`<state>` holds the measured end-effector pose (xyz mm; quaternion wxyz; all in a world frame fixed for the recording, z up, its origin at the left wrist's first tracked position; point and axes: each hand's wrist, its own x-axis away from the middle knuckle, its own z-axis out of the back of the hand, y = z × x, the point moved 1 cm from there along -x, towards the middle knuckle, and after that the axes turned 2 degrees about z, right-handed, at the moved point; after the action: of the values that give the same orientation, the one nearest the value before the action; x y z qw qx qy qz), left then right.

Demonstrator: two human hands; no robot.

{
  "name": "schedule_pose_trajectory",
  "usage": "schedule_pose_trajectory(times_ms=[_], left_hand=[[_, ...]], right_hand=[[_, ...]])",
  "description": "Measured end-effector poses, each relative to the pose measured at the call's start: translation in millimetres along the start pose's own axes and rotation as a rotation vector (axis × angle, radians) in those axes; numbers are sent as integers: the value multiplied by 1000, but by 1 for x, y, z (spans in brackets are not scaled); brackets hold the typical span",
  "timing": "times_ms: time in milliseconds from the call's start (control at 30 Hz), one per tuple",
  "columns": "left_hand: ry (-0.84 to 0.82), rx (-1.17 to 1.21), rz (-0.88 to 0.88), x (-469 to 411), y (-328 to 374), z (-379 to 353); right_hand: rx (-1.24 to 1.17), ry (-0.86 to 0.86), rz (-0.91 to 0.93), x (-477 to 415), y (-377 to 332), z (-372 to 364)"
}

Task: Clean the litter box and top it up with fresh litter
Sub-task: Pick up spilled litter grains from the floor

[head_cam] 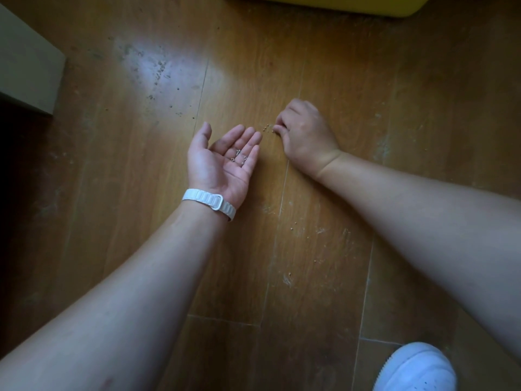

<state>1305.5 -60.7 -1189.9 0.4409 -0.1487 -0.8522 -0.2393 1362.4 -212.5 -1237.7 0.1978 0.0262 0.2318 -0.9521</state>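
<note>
A few litter grains lie on the wood floor, in a small cluster between the two hands. More grains rest in the left hand, at the base of its fingers.

The left hand is turned palm up just beside the cluster. Its fingers are wide and nearly straight, lightly cupped, and the thumb stands apart; they close on nothing, and the grains simply lie on the skin.

The right hand is palm down on the other side of the cluster. Its fingers are curled under and drawn narrow, with their tips at the floor against the nearest grain. Whether a grain is pinched between them I cannot tell.

A white band circles the left wrist. Nearer the person, a couple of stray grains lie on the boards, well apart from the cluster. The floor is scuffed, with a pale glare patch and dark specks toward the upper left.

A yellow box shows only by its lower edge at the top of the view, well apart from the hands. A grey ledge fills the upper left corner, and the toe of a white shoe shows at the lower right.
</note>
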Motion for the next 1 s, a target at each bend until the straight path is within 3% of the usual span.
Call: schedule_pose_trajectory(times_ms=[300,633,800,1000], left_hand=[[19,-8,-20,2,-1,3],[21,62,-51,5,-3,4],[-53,59,7,7,-3,-1],[-11,33,-44,7,4,-3]], right_hand=[[106,-163,0,-3,-9,6],[-256,-23,178,24,-82,26],[-302,-50,163,22,-84,31],[-233,-73,75,6,-47,39]])
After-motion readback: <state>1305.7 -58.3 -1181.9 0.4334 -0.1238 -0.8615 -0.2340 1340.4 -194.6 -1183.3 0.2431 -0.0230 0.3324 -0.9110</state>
